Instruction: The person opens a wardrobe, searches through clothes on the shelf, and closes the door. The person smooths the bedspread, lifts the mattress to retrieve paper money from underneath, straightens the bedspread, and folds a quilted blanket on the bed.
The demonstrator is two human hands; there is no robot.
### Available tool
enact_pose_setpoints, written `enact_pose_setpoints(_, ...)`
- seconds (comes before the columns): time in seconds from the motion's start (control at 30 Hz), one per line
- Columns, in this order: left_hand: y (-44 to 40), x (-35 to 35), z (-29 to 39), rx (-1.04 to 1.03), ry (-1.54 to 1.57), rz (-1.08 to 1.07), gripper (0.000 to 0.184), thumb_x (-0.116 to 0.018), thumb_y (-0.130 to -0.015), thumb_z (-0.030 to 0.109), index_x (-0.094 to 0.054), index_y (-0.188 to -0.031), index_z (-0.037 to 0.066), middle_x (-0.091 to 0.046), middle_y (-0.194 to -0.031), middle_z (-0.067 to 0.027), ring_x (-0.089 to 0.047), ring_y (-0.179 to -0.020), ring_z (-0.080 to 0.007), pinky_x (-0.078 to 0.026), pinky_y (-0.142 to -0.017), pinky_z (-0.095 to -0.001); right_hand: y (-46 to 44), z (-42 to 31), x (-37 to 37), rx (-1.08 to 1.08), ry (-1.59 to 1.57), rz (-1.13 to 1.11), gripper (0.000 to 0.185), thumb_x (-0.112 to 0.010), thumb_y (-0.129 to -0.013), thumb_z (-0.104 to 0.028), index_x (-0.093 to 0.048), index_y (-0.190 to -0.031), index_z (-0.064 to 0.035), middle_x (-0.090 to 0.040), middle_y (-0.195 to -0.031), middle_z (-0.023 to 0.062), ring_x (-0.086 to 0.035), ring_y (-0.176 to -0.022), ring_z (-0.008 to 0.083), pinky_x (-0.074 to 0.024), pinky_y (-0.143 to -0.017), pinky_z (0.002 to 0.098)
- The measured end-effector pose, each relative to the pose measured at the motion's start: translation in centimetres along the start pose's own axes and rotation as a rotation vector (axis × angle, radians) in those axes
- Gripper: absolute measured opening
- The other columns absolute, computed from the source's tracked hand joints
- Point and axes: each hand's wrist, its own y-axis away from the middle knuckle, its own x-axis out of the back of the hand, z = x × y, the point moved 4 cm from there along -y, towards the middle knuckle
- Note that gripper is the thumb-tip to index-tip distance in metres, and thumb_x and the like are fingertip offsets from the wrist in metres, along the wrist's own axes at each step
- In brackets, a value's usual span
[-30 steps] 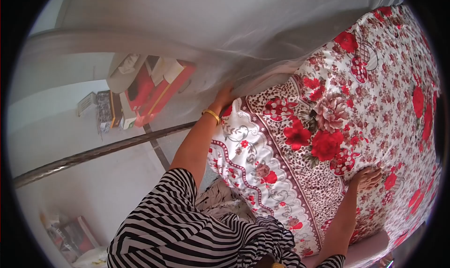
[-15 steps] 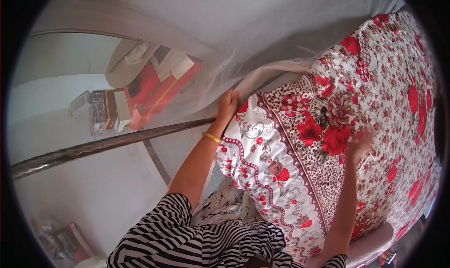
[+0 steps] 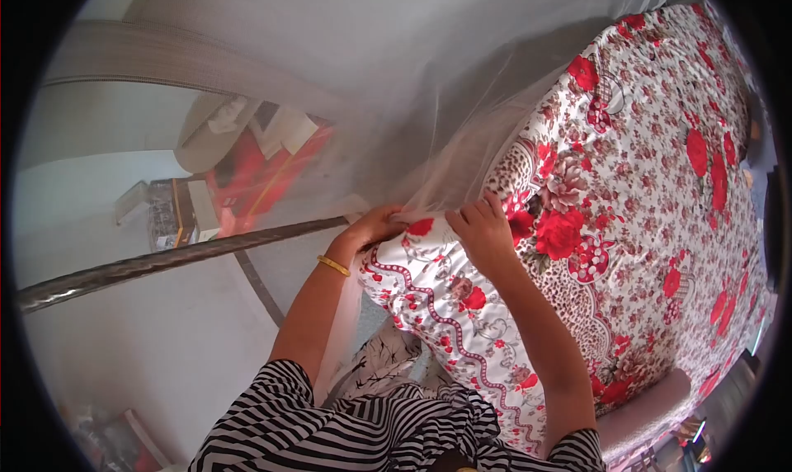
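Observation:
A white bedsheet (image 3: 652,224) printed with red flowers and a scalloped, leopard-patterned border covers the bed on the right. At the sheet's upper left corner, my left hand (image 3: 378,228), with a gold bangle on the wrist, is closed on the edge; its fingertips are partly hidden. My right hand (image 3: 482,233) pinches the same edge a short way to the right, its fingers curled over the top. Sheer mosquito netting (image 3: 462,162) hangs just beyond both hands and touches the sheet's edge.
A dark metal pole (image 3: 181,261) runs from the left toward my left hand. Behind the netting are boxes (image 3: 177,212) and a red item (image 3: 264,183). A rolled pink edge (image 3: 648,410) lies at the bed's near side.
My right hand has moved left from the middle of the sheet to its upper edge and taken hold there. My left hand has shifted slightly left and down, and the border is now folded.

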Motion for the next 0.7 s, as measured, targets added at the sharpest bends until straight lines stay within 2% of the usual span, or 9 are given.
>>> enact_pose_setpoints(0.1, -0.4, -0.6, -0.8, -0.049, -0.005, -0.072, 0.037, -0.059, -0.078, 0.007, -0.051, -0.113, 0.004, -0.06, -0.099, -0.007, -0.056, -0.086, -0.0154, -0.044, -0.077, -0.0272, 4.9, -0.1, 2.0, -0.066, -0.05, 0.209, 0.021, -0.053, -0.067, -0.01, -0.059, -0.087, -0.0107, -0.057, -0.089, 0.0043, -0.054, -0.09, 0.0199, -0.0327, -0.092, 0.0396)
enact_pose_setpoints(0.17, 0.6, -1.6, 0.7, -0.3, -0.752, -0.061, 0.039, -0.061, -0.074, 0.009, -0.053, -0.112, 0.008, -0.06, -0.1, -0.0114, -0.058, -0.084, -0.0225, -0.044, -0.075, -0.0293, 7.5, -0.1, 3.8, -0.071, -0.074, 0.301, 0.023, -0.055, -0.063, -0.01, -0.061, -0.085, -0.0113, -0.057, -0.092, 0.0016, -0.053, -0.093, 0.02, -0.032, -0.093, 0.0404)
enact_pose_setpoints(0.2, 1.4, -1.9, 1.2, -0.336, -0.903, 0.042, 0.043, -0.059, -0.074, 0.009, -0.051, -0.115, 0.012, -0.059, -0.094, -0.0159, -0.058, -0.083, -0.0296, -0.044, -0.073, -0.0328, 8.5, -0.1, 4.5, -0.074, -0.068, 0.303, 0.023, -0.055, -0.063, -0.01, -0.061, -0.085, -0.0113, -0.057, -0.092, 0.0016, -0.053, -0.093, 0.02, -0.032, -0.093, 0.0404)
enact_pose_setpoints(0.3, 1.9, -3.0, 0.5, -0.608, -1.215, 0.271, 0.044, -0.056, -0.073, 0.011, -0.048, -0.116, 0.011, -0.059, -0.081, -0.0165, -0.057, -0.077, -0.0323, -0.045, -0.069, -0.0378, 11.2, -0.3, 7.3, -0.086, -0.071, 0.34, 0.022, -0.056, -0.061, -0.009, -0.063, -0.082, -0.0128, -0.058, -0.094, 0.0007, -0.052, -0.097, 0.0197, -0.031, -0.094, 0.0408)
enact_pose_setpoints(0.4, 2.8, -5.9, 0.0, -0.678, -0.972, 0.245, 0.046, -0.056, -0.074, 0.017, -0.044, -0.119, 0.012, -0.058, -0.08, -0.0153, -0.057, -0.077, -0.0318, -0.045, -0.067, -0.0388, 13.0, -0.8, 9.6, -0.053, -0.109, 0.359, 0.024, -0.06, -0.058, -0.009, -0.063, -0.081, -0.0144, -0.058, -0.095, -0.0001, -0.053, -0.097, 0.02, -0.0293, -0.095, 0.0411)
enact_pose_setpoints(0.43, 3.2, -7.1, 0.1, -0.686, -0.972, 0.242, 0.046, -0.056, -0.074, 0.017, -0.044, -0.119, 0.012, -0.058, -0.08, -0.0153, -0.057, -0.077, -0.0318, -0.045, -0.067, -0.0388, 13.5, -1.0, 10.1, -0.055, -0.101, 0.361, 0.024, -0.06, -0.058, -0.009, -0.063, -0.081, -0.0144, -0.058, -0.095, -0.0001, -0.053, -0.097, 0.02, -0.0293, -0.095, 0.0411)
enact_pose_setpoints(0.5, 3.3, -9.2, -1.3, -0.268, -1.087, -0.051, 0.036, -0.057, -0.074, 0.022, -0.052, -0.107, 0.008, -0.058, -0.091, -0.0147, -0.054, -0.086, -0.0322, -0.044, -0.075, -0.0375, 13.9, -1.4, 11.1, -0.056, -0.097, 0.367, 0.025, -0.061, -0.058, -0.009, -0.062, -0.082, -0.0149, -0.058, -0.096, -0.0003, -0.053, -0.096, 0.02, -0.0288, -0.095, 0.0406)
enact_pose_setpoints(0.6, 3.2, -10.2, -4.1, -0.134, -1.259, -0.301, 0.035, -0.056, -0.074, 0.025, -0.055, -0.103, 0.007, -0.058, -0.093, -0.0141, -0.054, -0.086, -0.0314, -0.044, -0.076, -0.037, 14.7, -1.7, 11.6, -0.067, -0.069, 0.361, 0.027, -0.062, -0.059, -0.008, -0.061, -0.084, -0.0161, -0.057, -0.094, -0.0007, -0.053, -0.096, 0.0198, -0.0288, -0.095, 0.0402)
enact_pose_setpoints(0.7, 2.9, -9.1, -2.4, -0.348, -1.247, 0.021, 0.033, -0.058, -0.073, 0.024, -0.056, -0.1, 0.005, -0.058, -0.09, -0.0155, -0.056, -0.083, -0.0311, -0.044, -0.076, -0.0379, 15.4, -1.5, 11.8, -0.086, -0.037, 0.356, 0.028, -0.062, -0.059, -0.009, -0.061, -0.086, -0.0168, -0.057, -0.095, -0.0007, -0.053, -0.096, 0.0194, -0.0292, -0.094, 0.0399)
